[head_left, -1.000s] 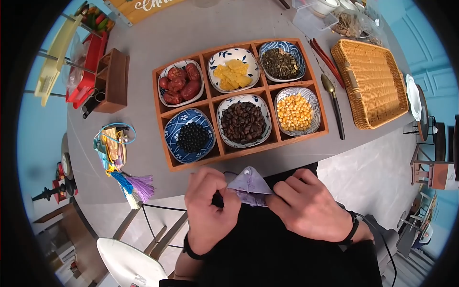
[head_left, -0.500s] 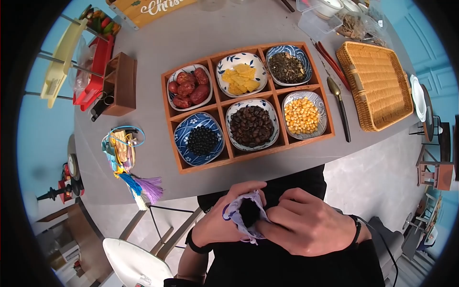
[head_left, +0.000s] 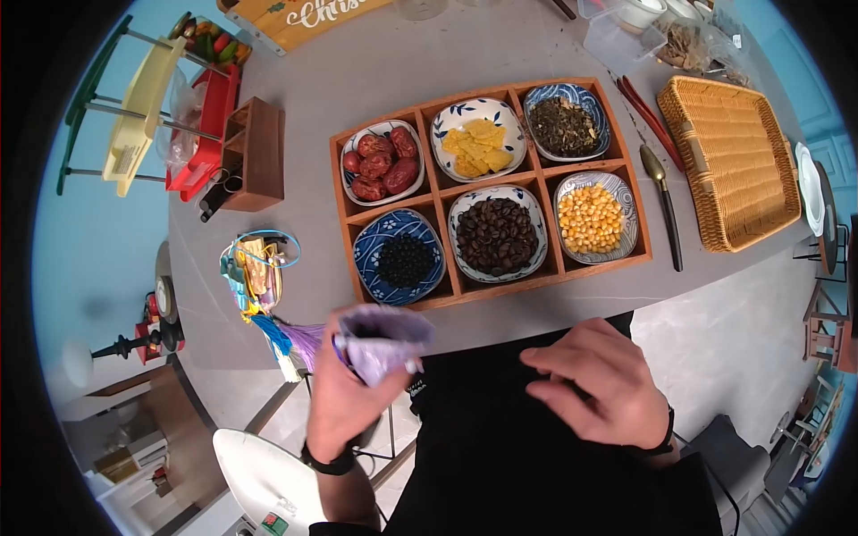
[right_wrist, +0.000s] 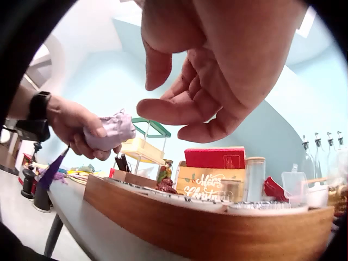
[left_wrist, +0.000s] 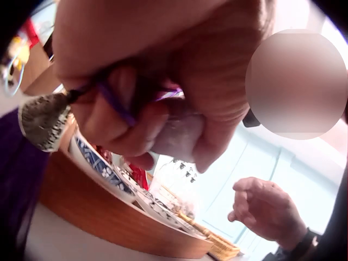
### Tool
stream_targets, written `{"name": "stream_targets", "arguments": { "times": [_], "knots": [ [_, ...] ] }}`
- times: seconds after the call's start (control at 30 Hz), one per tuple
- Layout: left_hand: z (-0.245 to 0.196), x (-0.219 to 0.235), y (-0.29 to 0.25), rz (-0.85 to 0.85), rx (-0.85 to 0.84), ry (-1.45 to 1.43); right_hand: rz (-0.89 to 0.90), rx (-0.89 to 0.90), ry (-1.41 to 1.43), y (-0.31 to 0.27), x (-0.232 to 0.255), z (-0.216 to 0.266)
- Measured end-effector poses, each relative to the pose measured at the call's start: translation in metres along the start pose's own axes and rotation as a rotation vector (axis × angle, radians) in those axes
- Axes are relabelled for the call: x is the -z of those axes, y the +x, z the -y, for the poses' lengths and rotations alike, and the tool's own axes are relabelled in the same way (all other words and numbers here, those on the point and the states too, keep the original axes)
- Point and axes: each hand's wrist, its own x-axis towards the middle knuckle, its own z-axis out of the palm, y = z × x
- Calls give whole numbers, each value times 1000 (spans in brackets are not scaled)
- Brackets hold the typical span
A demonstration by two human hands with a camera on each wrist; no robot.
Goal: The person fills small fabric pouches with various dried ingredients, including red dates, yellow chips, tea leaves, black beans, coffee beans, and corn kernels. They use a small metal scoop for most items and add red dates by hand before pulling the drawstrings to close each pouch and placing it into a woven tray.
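Note:
My left hand [head_left: 344,406] grips a small light-purple drawstring pouch [head_left: 380,353] just off the table's front edge. The pouch's mouth is spread wide and faces up. In the left wrist view a purple cord [left_wrist: 115,103] runs over the fingers, and a patterned metal bead [left_wrist: 46,122] hangs beside them. Below the pouch a dark purple tassel [right_wrist: 51,171] dangles in the right wrist view. My right hand [head_left: 603,384] holds nothing; it hovers before my body with fingers loosely bent, apart from the pouch. Beyond both hands is a divided wooden tray [head_left: 545,280] of filled bowls.
The tray's bowls hold red dates [head_left: 384,165], yellow pieces [head_left: 478,147], dried leaves [head_left: 563,125], black beans [head_left: 404,261], dark brown beans [head_left: 496,235] and corn kernels [head_left: 592,219]. A spoon [head_left: 661,201] and wicker basket [head_left: 742,170] lie right; tasselled pouches [head_left: 259,277] lie left.
The right hand has let go of the pouch and drawn away to the right. My left hand has carried the pouch left and up towards the table edge, its mouth now spread.

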Motion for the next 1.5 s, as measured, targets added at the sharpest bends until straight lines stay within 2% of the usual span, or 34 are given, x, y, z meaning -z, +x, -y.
{"name": "stream_targets", "arguments": {
  "times": [0.07,0.13,0.17,0.2,0.3,0.33,0.4,0.5,0.7,0.8,0.93,1.0,1.23,1.3,1.4,1.43,1.5],
  "knots": [
    [-6,9,14,-148,-79,346,-3,-146,-6,-14,3,-11],
    [-26,8,26,-175,-47,582,-36,-203,4,-22,6,-15],
    [-30,11,32,-161,-134,807,-58,-248,0,-26,8,-18],
    [-32,12,37,-157,-134,815,-81,-292,-3,-30,9,-21],
    [-42,13,52,-30,-268,1240,-145,-296,15,-37,9,-28],
    [-46,13,56,-33,-271,1247,-166,-295,21,-38,10,-29],
    [-55,12,64,90,-260,1438,-171,-283,12,-39,14,-32],
    [-69,8,67,117,-192,1490,-181,-284,-7,-42,17,-36],
    [-80,5,66,98,-201,1552,-173,-333,10,-48,19,-40],
    [-75,4,64,40,-250,1491,-189,-356,28,-50,18,-42],
    [-58,1,61,112,-234,1609,-191,-363,23,-53,19,-45],
    [-59,1,56,-18,-224,1480,-206,-395,45,-55,18,-44],
    [-52,7,51,38,-205,1493,-203,-408,54,-53,18,-47],
    [-54,7,51,-94,-230,1374,-201,-425,55,-54,17,-46],
    [-51,9,48,-1,-283,1374,-178,-420,44,-52,18,-49],
    [-52,7,48,-80,-283,1344,-170,-431,31,-53,16,-48],
    [-43,9,46,-24,-253,1361,-190,-446,58,-55,12,-45]
  ]
}}
